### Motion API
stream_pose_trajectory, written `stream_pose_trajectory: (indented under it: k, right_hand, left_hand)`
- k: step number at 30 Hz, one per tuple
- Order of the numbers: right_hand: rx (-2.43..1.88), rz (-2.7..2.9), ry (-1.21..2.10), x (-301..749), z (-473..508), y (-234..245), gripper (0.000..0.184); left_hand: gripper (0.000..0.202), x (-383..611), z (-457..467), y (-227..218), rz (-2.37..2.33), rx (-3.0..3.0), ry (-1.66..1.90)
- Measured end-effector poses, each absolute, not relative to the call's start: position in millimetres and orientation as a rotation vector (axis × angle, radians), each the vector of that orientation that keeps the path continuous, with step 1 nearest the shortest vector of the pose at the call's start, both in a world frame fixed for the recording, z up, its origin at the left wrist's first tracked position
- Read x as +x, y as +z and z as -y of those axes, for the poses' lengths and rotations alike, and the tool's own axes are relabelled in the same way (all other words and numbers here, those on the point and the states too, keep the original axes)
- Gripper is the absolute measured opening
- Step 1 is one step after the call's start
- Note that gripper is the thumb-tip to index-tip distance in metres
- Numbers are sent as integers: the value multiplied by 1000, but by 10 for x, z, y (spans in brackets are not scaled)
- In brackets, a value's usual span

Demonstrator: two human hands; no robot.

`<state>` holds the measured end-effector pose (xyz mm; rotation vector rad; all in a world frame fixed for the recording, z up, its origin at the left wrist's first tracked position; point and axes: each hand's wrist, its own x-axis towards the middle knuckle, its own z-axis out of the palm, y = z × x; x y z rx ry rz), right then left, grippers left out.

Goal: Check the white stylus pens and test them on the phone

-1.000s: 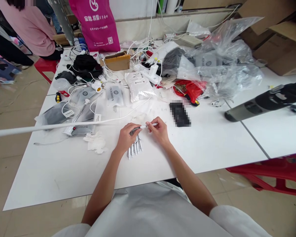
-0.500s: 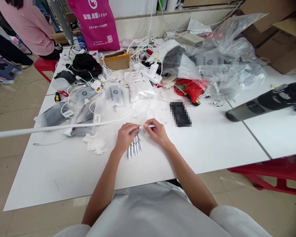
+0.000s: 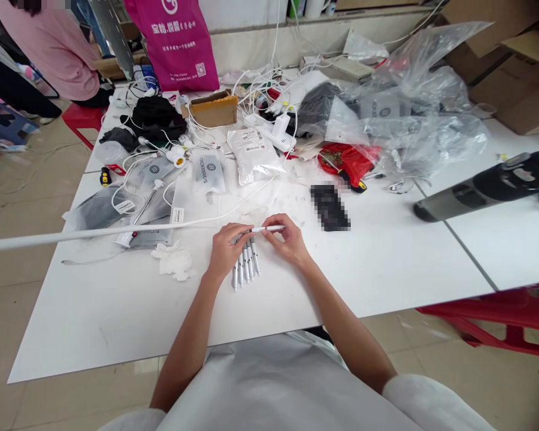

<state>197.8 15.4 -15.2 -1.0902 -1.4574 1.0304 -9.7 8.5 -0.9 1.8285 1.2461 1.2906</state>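
Observation:
My left hand (image 3: 228,250) and my right hand (image 3: 288,240) sit close together on the white table (image 3: 117,323). Between them lies a slim white pen-like stick (image 3: 267,228), held level in the fingers of both hands. My left hand also rests on the top of a tight row of several similar white sticks (image 3: 245,266), which hides their upper ends. A crumpled white tissue (image 3: 175,261) lies to the left of my left hand. A long white tube (image 3: 94,231) passes just beyond it.
Packaged white cables, a power strip (image 3: 269,133), plastic bags and a red bag crowd the far table. A blurred dark object (image 3: 330,208) lies nearer. A black-and-grey cylindrical device (image 3: 489,188) sits at right. A person in a pink top (image 3: 58,54) sits at far left.
The stick has turned more level, and my hands have drawn slightly closer around it. The head view has shifted a little.

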Motion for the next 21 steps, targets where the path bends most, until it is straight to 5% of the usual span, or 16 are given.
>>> stream_pose_trajectory:
  k: [8, 15, 21]
  right_hand:
    - [-1243, 1433, 1089, 2005, -182, -193, 37]
    - [-1066, 1646, 821, 2005, -183, -159, 29]
    - [-1237, 1621, 996, 2038, -157, -132, 45]
  left_hand:
    - [13, -100, -76, -2, -1253, 1758, 1255]
    - [14, -108, -75, 7, -1266, 1642, 1229]
    - [15, -139, -84, 24, -1237, 1645, 1126]
